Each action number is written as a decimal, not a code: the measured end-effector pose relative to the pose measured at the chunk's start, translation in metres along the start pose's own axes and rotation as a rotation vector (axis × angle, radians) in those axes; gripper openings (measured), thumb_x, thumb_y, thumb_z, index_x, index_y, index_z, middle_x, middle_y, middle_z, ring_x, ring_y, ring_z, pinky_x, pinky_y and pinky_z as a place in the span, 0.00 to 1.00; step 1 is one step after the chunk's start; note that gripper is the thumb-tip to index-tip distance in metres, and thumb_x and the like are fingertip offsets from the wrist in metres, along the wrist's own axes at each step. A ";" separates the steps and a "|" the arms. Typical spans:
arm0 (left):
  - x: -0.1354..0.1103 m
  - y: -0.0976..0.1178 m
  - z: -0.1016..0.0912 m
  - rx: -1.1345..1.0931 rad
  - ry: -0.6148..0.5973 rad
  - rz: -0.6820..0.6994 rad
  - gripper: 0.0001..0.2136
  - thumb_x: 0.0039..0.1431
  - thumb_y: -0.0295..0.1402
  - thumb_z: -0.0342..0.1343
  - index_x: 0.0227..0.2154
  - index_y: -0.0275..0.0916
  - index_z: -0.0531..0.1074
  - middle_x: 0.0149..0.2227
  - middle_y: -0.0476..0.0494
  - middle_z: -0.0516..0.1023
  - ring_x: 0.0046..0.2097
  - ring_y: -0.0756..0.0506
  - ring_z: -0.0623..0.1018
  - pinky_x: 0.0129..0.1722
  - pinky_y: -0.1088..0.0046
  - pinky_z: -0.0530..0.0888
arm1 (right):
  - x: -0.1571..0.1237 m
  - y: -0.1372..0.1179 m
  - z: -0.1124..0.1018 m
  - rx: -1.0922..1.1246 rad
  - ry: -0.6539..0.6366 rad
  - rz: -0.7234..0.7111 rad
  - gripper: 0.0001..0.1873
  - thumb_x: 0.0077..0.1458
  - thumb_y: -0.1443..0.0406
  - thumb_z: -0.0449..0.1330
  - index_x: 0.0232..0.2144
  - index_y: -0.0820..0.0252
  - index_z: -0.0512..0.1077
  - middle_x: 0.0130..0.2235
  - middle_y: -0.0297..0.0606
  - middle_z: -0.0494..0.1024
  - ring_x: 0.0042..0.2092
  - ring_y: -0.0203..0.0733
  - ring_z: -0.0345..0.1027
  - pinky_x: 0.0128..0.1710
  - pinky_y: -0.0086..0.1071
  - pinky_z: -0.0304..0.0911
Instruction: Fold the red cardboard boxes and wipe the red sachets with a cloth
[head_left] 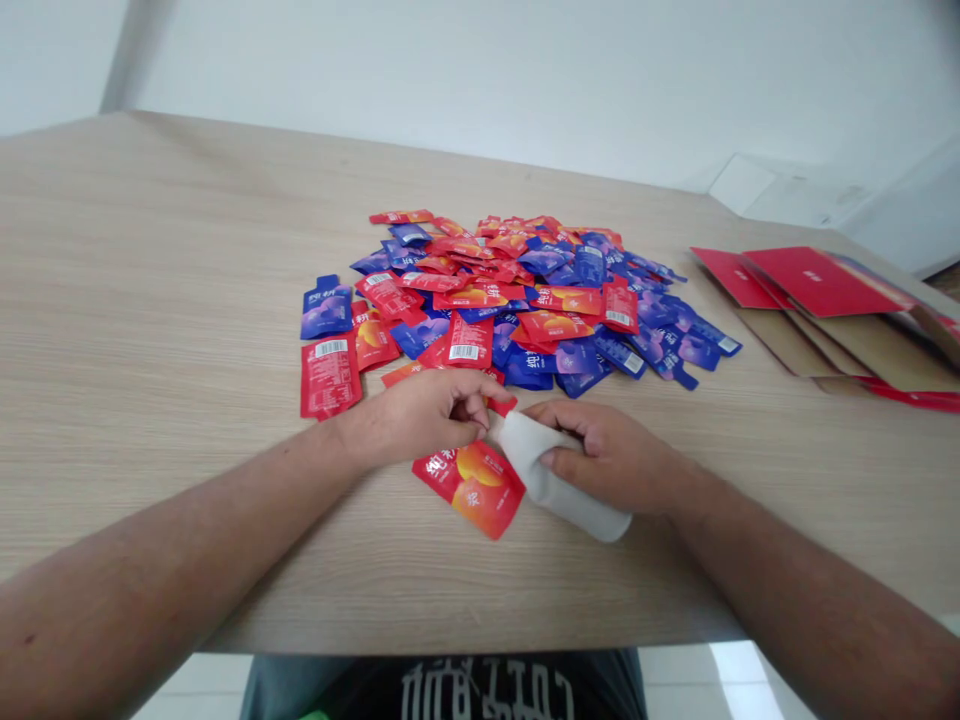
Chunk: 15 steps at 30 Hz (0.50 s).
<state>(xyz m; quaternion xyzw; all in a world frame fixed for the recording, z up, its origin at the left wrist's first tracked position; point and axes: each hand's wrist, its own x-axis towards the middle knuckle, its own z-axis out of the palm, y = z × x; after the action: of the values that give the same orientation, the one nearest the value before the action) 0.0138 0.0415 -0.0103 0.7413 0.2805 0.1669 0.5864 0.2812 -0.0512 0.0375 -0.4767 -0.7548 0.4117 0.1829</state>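
Near the front edge of the counter, a red pouch with an orange fruit picture lies flat and askew, its printed face up and its far part hidden under the fingers. Just beside it, a white roll slants over the wood, one end towards the pouch; I cannot tell exactly what it is. The right hand is wrapped around the roll, thumb on the near side and fingers over the far side, a grip that seems meant to steady it and keep its end presented to the other hand. The left hand is narrow, thumb and fingers drawn together at that end, index finger stretched above; whether it pinches a pale scrap there is too small to tell. Both wrists come in low from the sides, probably so that the fingertips can meet over the pouch.

Beyond the hands, a loose heap of red and blue pouches spreads across the middle, likely placed there to be within easy reach. Off to the right, flattened red and brown cartons lie stacked, well apart from the roll. Behind everything rises a pale wall.
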 end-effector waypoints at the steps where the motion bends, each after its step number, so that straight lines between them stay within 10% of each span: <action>1: -0.001 0.003 -0.003 0.032 0.034 0.003 0.18 0.56 0.27 0.63 0.51 0.43 0.81 0.36 0.50 0.85 0.36 0.48 0.83 0.39 0.72 0.78 | -0.001 0.000 -0.002 -0.083 0.091 -0.020 0.14 0.62 0.63 0.62 0.50 0.53 0.78 0.52 0.39 0.85 0.50 0.52 0.80 0.49 0.44 0.75; 7: -0.009 0.022 -0.058 0.090 0.486 0.014 0.16 0.60 0.36 0.67 0.50 0.38 0.81 0.38 0.45 0.84 0.38 0.47 0.82 0.40 0.71 0.79 | -0.005 0.006 -0.016 -0.599 0.710 -0.327 0.12 0.66 0.67 0.62 0.51 0.53 0.77 0.51 0.46 0.81 0.55 0.57 0.76 0.56 0.52 0.73; 11: -0.011 0.014 -0.097 0.316 0.797 -0.151 0.14 0.62 0.37 0.65 0.48 0.38 0.82 0.38 0.44 0.85 0.35 0.48 0.78 0.36 0.73 0.75 | -0.011 0.006 -0.028 -0.843 0.728 -0.352 0.13 0.67 0.70 0.62 0.50 0.50 0.80 0.46 0.43 0.80 0.48 0.55 0.75 0.50 0.51 0.73; 15: -0.003 -0.014 -0.112 0.648 0.761 -0.319 0.11 0.61 0.34 0.62 0.45 0.41 0.84 0.40 0.42 0.86 0.39 0.41 0.81 0.42 0.68 0.77 | -0.041 0.012 -0.053 -0.953 0.862 -0.222 0.10 0.67 0.67 0.63 0.47 0.50 0.82 0.45 0.45 0.78 0.48 0.57 0.75 0.51 0.54 0.73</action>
<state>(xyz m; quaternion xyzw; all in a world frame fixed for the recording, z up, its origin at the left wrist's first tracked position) -0.0564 0.1284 0.0055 0.7196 0.6204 0.2377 0.2018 0.3430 -0.0612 0.0640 -0.5471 -0.7586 -0.2174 0.2794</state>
